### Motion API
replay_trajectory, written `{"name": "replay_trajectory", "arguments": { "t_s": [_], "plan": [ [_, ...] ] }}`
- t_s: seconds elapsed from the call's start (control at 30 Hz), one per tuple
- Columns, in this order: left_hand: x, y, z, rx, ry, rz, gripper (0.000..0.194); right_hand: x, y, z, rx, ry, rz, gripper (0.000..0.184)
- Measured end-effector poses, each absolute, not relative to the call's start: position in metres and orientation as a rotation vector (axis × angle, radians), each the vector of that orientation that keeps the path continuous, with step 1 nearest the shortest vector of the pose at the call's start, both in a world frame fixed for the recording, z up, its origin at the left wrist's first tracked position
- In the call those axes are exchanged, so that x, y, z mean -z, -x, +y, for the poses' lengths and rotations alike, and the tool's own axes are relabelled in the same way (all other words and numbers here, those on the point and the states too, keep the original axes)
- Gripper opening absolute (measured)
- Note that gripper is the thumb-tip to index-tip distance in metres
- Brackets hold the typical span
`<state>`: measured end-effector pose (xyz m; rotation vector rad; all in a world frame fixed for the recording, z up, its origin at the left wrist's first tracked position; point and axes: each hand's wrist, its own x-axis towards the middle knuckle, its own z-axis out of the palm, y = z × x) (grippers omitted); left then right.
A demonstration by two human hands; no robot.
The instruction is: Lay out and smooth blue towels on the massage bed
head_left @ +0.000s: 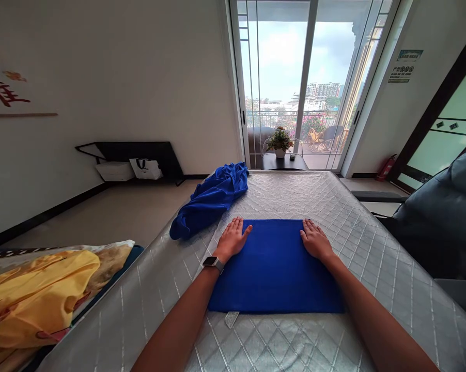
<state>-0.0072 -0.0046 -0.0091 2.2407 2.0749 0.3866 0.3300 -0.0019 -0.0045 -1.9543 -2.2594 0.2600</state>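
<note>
My left hand [233,239] lies flat on the far left corner of a folded royal-blue towel [275,268], and my right hand [316,240] lies flat on its far right corner. Neither hand grips anything. The towel is a smooth rectangle on a quilted silver-grey mattress [376,268]. Beyond my left hand, a second blue cloth [212,199] lies crumpled near the mattress edge, not touching my hand. A small pale tag [231,319] sticks out from the towel's near edge. A smartwatch [213,263] sits on my left wrist.
Yellow patterned bedding [39,294] lies at the lower left, and a dark grey padded chair [442,217] stands at the right. Past the mattress's far end are a small table with a potted plant [279,144] and a glass balcony door [295,67].
</note>
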Motion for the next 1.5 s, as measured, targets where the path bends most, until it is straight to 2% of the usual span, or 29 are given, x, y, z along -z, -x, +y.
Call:
{"name": "replay_trajectory", "arguments": {
  "t_s": [1.1,1.37,1.5],
  "plan": [
    [0.0076,0.0055,-0.0052,-0.392,-2.261,2.090,0.090,-0.0005,-0.3286,-0.0043,-0.280,1.960,-2.246,0.066],
    [0.0090,0.0067,-0.0051,-0.430,-2.259,2.077,0.081,0.0003,-0.3290,-0.0041,-0.275,1.963,-2.243,0.066],
    [0.0098,0.0067,-0.0048,-0.405,-2.253,2.084,0.084,-0.0003,-0.3289,-0.0043,-0.267,1.959,-2.248,0.066]
  ]
}}
